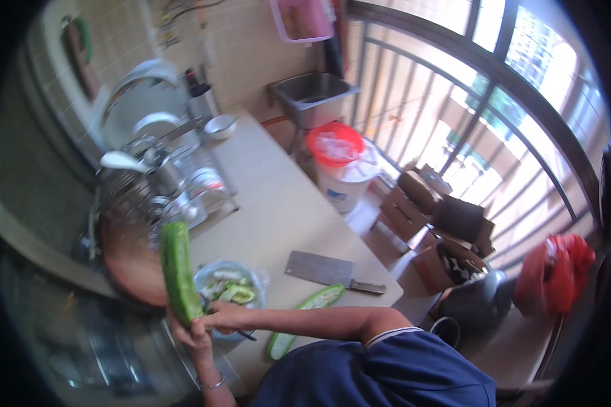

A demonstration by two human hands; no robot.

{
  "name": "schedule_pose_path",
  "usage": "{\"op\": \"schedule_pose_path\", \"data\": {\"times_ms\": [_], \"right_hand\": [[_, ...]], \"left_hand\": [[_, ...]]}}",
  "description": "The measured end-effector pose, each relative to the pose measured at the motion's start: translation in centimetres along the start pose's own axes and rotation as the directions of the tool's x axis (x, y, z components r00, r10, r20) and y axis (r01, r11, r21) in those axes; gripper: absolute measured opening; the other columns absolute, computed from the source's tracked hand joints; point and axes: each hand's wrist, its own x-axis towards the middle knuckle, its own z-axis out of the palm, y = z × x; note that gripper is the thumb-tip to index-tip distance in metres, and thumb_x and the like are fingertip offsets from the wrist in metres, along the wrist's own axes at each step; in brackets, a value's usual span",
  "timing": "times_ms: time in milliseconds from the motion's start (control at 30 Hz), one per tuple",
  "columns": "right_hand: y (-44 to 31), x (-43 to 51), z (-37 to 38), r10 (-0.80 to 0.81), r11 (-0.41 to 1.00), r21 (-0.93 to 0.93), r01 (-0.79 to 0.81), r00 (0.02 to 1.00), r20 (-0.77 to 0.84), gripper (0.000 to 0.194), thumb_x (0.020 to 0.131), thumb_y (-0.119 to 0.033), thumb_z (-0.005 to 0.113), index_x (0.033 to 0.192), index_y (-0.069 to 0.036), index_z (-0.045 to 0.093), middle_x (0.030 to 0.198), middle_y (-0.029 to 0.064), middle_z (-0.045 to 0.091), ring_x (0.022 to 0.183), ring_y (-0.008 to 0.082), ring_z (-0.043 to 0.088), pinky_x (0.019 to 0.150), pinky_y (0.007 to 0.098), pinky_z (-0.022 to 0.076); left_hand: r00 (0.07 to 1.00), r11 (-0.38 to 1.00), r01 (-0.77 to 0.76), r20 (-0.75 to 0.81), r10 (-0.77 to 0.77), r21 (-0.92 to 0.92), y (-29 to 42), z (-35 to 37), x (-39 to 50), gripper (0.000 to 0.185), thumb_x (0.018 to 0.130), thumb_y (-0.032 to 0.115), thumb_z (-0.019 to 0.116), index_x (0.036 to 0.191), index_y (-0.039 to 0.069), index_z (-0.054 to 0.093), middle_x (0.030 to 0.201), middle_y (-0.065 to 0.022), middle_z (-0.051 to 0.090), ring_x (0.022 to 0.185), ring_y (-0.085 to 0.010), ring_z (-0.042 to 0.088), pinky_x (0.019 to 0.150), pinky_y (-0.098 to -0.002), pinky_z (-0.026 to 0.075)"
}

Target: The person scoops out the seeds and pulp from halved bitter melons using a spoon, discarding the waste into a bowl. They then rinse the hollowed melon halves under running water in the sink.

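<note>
My left hand [192,337] grips the lower end of a long green gourd [176,269], perhaps a bitter melon, and holds it tilted upright. My right hand [228,316] is at that same lower end, with fingers curled; whether it holds a small tool is hidden. Below both hands stands a bowl [257,285] holding pale green pulp and pieces. A dark thin handle [246,336] shows at its near rim. Right of the bowl, a cut gourd half [318,301] lies face up on the counter, partly covered by my right forearm. Beyond it lies a cleaver [320,268], its handle pointing right.
A wire dish rack [229,196] with dishes and utensils stands on the left of the counter [270,203]. Behind the gourd is a round wooden board [127,259]. A white bucket [343,185] topped by a red basin [336,145] and cardboard boxes [405,211] stand beyond the counter's right edge.
</note>
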Motion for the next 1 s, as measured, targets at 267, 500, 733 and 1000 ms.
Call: {"op": "schedule_pose_path", "data": {"times_ms": [267,500,733,1000], "right_hand": [[0.5,0.2,-0.4,-0.192,0.973,0.116,0.198,0.979,-0.065,0.034,0.076,-0.038,0.068,0.079,-0.005,0.06,0.062,-0.0012,0.052,0.051,0.0053,0.043,0.044,0.0243,0.0313],[2.7,2.3,-0.6,-0.361,0.933,-0.07,0.354,0.918,-0.164,0.034,0.077,-0.03,0.065,0.094,-0.001,0.064,0.08,0.0042,0.065,0.079,0.011,0.057,0.072,0.0294,0.0478],[1.5,2.1,-2.1,-0.319,0.938,-0.137,0.319,0.947,0.016,0.038,0.086,-0.036,0.062,0.093,0.002,0.064,0.079,0.0074,0.065,0.076,0.0138,0.059,0.068,0.0316,0.0472],[-0.2,0.1,-1.3,-0.355,0.909,-0.291,0.297,0.919,-0.171,0.04,0.086,-0.036,0.061,0.088,0.004,0.065,0.073,0.0125,0.064,0.069,0.0173,0.06,0.063,0.0348,0.0475]], "left_hand": [[0.987,0.993,-0.03,0.159,0.011,0.116,2.3,1.6,0.7,0.081,0.086,0.057,0.051,0.13,-0.01,0.041,0.117,-0.0231,0.056,0.103,-0.031,0.059,0.089,-0.0393,0.046],[0.981,0.988,-0.062,0.189,0.034,0.142,2.2,2.1,1.0,0.08,0.087,0.056,0.049,0.13,-0.012,0.041,0.12,-0.0249,0.056,0.108,-0.0338,0.057,0.094,-0.0407,0.042],[0.999,0.998,0.02,-0.035,-0.022,-0.067,1.3,2.0,2.2,0.071,0.091,0.045,0.048,0.134,-0.01,0.035,0.118,-0.0256,0.055,0.104,-0.034,0.059,0.089,-0.0411,0.048],[0.986,0.987,0.037,-0.155,-0.061,-0.154,0.6,1.7,2.4,0.076,0.091,0.049,0.048,0.138,-0.008,0.028,0.121,-0.0282,0.051,0.101,-0.0376,0.059,0.087,-0.0457,0.051]]}}
